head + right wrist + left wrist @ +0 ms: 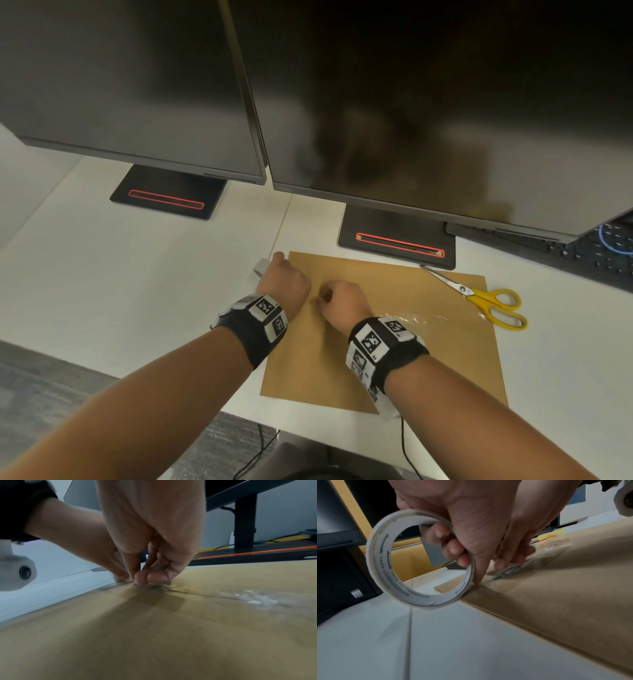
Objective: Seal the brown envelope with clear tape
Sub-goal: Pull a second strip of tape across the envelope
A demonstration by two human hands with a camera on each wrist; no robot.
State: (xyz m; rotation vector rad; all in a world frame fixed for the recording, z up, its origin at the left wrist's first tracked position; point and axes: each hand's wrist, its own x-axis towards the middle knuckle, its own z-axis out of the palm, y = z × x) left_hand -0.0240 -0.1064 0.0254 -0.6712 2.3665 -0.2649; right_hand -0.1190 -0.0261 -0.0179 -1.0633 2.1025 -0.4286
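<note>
The brown envelope (394, 342) (565, 591) (154, 635) lies flat on the white desk. My left hand (286, 286) (462, 534) grips the roll of clear tape (388, 566) (261, 268) at the envelope's left edge, fingers through its core, thumb pressing down on the paper. Just to its right, my right hand (337, 301) (145, 574) has curled fingers and pinches the tape strip (505, 572) down against the envelope. A wrinkled stretch of clear tape (421, 317) (254, 599) runs rightward across the envelope.
Yellow-handled scissors (479, 298) rest on the envelope's far right corner. Two dark monitors (411, 102) overhang the back of the desk, their stand bases (397, 241) just behind the envelope. A keyboard (599, 253) lies at the far right. The desk's front edge (308, 430) is close below the envelope.
</note>
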